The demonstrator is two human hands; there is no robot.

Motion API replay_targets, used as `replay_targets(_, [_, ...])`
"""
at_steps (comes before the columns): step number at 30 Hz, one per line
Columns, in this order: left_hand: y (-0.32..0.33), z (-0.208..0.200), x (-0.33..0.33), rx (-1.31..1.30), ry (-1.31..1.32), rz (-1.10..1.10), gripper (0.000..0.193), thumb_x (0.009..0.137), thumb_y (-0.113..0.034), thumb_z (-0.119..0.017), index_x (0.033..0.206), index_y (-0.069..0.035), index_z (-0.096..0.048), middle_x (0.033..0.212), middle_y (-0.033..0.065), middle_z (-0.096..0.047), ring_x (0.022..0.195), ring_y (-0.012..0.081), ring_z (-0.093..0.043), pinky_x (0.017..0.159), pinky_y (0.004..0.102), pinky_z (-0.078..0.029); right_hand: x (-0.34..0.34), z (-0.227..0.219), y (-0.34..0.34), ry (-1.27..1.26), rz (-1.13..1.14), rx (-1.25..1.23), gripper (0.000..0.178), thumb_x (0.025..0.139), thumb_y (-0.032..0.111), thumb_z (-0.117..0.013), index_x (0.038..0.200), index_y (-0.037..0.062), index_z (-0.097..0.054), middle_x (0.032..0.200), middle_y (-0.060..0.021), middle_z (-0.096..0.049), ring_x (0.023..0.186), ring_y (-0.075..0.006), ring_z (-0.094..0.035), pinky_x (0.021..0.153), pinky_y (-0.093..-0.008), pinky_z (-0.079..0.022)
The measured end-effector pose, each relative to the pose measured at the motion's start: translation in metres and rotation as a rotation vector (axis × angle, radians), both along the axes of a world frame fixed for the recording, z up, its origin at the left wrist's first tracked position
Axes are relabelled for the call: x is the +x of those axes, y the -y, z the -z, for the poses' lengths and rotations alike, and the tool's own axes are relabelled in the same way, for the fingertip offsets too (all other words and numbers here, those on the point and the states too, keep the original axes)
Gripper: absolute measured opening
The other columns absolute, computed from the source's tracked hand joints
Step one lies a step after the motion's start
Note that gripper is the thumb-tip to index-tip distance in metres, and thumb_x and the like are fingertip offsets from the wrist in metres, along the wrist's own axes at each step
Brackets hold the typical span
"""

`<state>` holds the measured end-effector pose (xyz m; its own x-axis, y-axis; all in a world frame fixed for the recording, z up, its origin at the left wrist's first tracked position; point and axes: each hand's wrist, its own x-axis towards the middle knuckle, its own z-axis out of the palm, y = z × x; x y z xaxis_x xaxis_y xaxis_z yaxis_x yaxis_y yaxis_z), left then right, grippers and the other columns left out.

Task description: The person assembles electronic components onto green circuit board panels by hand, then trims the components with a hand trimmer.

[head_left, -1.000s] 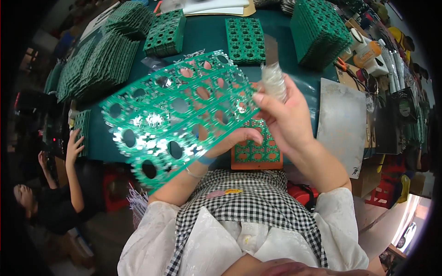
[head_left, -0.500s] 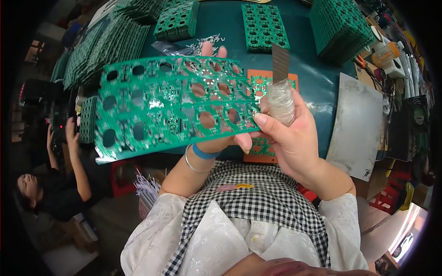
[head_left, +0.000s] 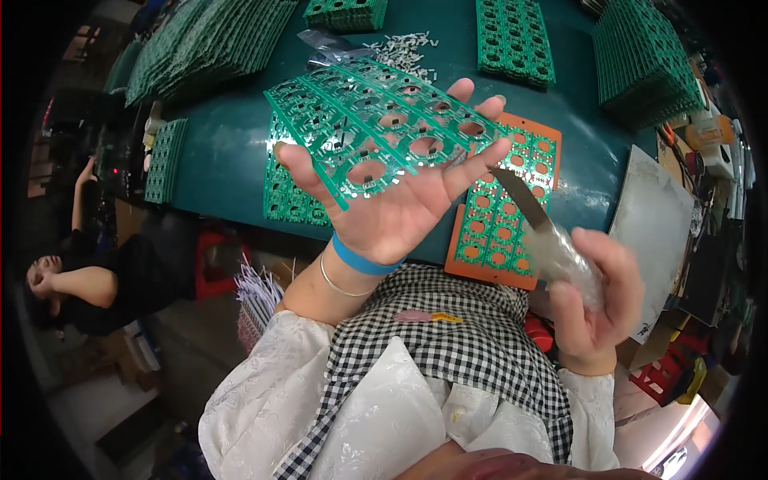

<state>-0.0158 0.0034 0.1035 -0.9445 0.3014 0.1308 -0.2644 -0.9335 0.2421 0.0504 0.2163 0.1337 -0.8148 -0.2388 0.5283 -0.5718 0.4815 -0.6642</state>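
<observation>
A green circuit board panel (head_left: 356, 132) with rows of round holes lies tilted across my left hand (head_left: 396, 204). The palm faces up beneath it, with thumb and fingers around its edges. My right hand (head_left: 604, 300) grips a knife (head_left: 524, 200) by its handle, which is wrapped in clear plastic film. The blade points up and left, its tip close to my left fingers and the panel's right end. Below the blade, more green panels rest on an orange board (head_left: 453, 252). Another green panel (head_left: 280, 196) lies on the table, partly hidden behind the held one.
Tall stacks of green panels stand at the far left (head_left: 212, 48) and far right (head_left: 648, 64), with another stack (head_left: 516, 40) between. Small white pieces (head_left: 404, 52) lie near a plastic bag (head_left: 332, 46). A grey plate (head_left: 652, 216) is at right. A person (head_left: 88, 280) sits at left.
My right hand has let go of the panel's edge and moved right and down with the knife, its blade now slanting left. The panel has turned and shifted right on my left hand.
</observation>
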Motion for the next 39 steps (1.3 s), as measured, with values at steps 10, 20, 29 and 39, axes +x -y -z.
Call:
replay_targets(10, [-0.001, -0.001, 0.001, -0.025, -0.101, 0.084, 0.126, 0.062, -0.094, -0.038, 0.145, 0.0, -0.027, 0.15, 0.0201, -0.027, 0.14, 0.0392, -0.023, 0.116, 0.0557, -0.017, -0.008, -0.018, 0.013, -0.126, -0.075, -0.001, 0.039, 0.072, 0.012, -0.075, 0.106, -0.0031, -0.062, 0.079, -0.0147, -0.069, 0.065, -0.0269, -0.069, 0.059, -0.0333, -0.054])
replay_targets(20, [0.0, -0.004, 0.003, 0.027, -0.067, 0.129, 0.133, 0.058, -0.096, -0.04, 0.144, 0.004, -0.026, 0.145, 0.0292, -0.031, 0.137, 0.0364, -0.032, 0.116, 0.0473, -0.025, -0.01, -0.025, 0.017, -0.078, -0.036, 0.027, 0.037, 0.075, 0.013, -0.074, 0.106, -0.0031, -0.062, 0.084, -0.016, -0.07, 0.071, -0.027, -0.071, 0.063, -0.0315, -0.054])
replay_targets(29, [0.002, -0.003, 0.003, 0.035, -0.077, 0.16, 0.134, 0.056, -0.094, -0.046, 0.143, 0.004, -0.025, 0.145, 0.0293, -0.031, 0.138, 0.0352, -0.031, 0.115, 0.0471, -0.026, -0.015, -0.025, 0.016, -0.078, -0.062, 0.021, 0.037, 0.076, 0.012, -0.073, 0.106, -0.0039, -0.062, 0.083, -0.0155, -0.07, 0.07, -0.0252, -0.071, 0.062, -0.0303, -0.054])
replay_targets(39, [0.0, 0.0, 0.003, 0.008, -0.094, 0.123, 0.129, 0.059, -0.091, -0.049, 0.142, 0.005, -0.027, 0.144, 0.0262, -0.034, 0.138, 0.0341, -0.03, 0.114, 0.0496, -0.028, -0.017, -0.026, 0.013, -0.059, -0.068, -0.038, 0.035, 0.075, 0.01, -0.072, 0.104, -0.0071, -0.062, 0.083, -0.016, -0.07, 0.069, -0.023, -0.07, 0.061, -0.028, -0.054])
